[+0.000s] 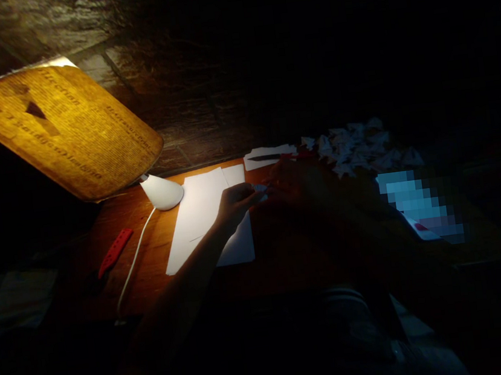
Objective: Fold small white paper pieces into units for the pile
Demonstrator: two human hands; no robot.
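Note:
My left hand [235,203] is closed, pinching a small piece of folded paper [261,191] between thumb and fingers. It hovers over the right side of a stack of white paper sheets [203,211]. My right hand [293,179] is in deep shadow. Its fingertips meet the right end of the folded paper and seem to grip it; the finger detail is dim. Behind my right hand lies a knife [265,157] with a dark blade and red handle, across some cut white paper [255,151].
A lamp [162,191] with a printed shade [61,131] stands at the left, its white cord [136,262] crossing the wooden table [147,236]. A red-handled tool [116,251] lies nearby. Folded paper pieces [350,148] are heaped at the back right, behind a lit phone [417,206].

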